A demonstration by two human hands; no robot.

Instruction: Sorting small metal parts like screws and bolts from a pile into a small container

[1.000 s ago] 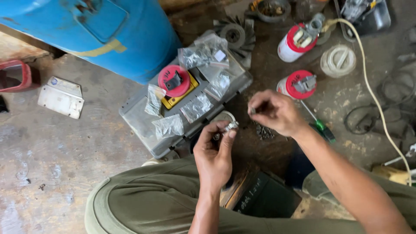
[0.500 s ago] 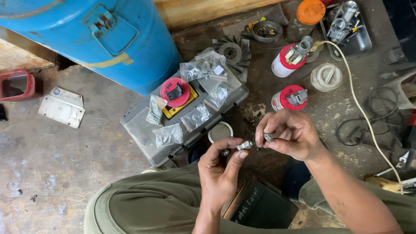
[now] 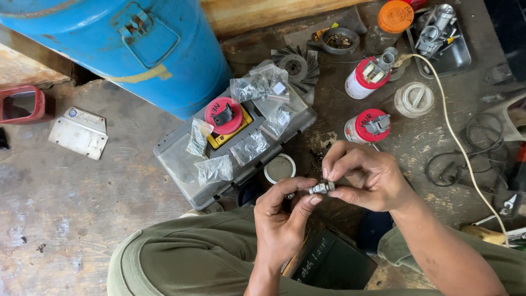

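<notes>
Both hands meet above my lap, low in the middle of the head view. My left hand [image 3: 282, 219] pinches one end of a small silvery metal fitting [image 3: 321, 188] between thumb and fingers. My right hand [image 3: 366, 176] grips the other end with its fingertips. Just beyond the hands lies a grey plastic case [image 3: 181, 161] with several clear bags of small metal parts [image 3: 251, 147] and a red round lid [image 3: 223, 115] on top. A small white-rimmed round lid [image 3: 279, 168] lies beside the case, near my left hand.
A big blue drum [image 3: 131, 49] stands at the back left. Two white cans with red caps [image 3: 366, 125], a clear jar lid [image 3: 414, 99], a tray of metal parts [image 3: 441, 38], a cream cable [image 3: 466, 159] and black wires [image 3: 460, 159] crowd the right side. A metal plate [image 3: 79, 133] lies left.
My hands have come together and dropped lower and to the right. The right hand, apart from the left a second ago, now holds the same small fitting.
</notes>
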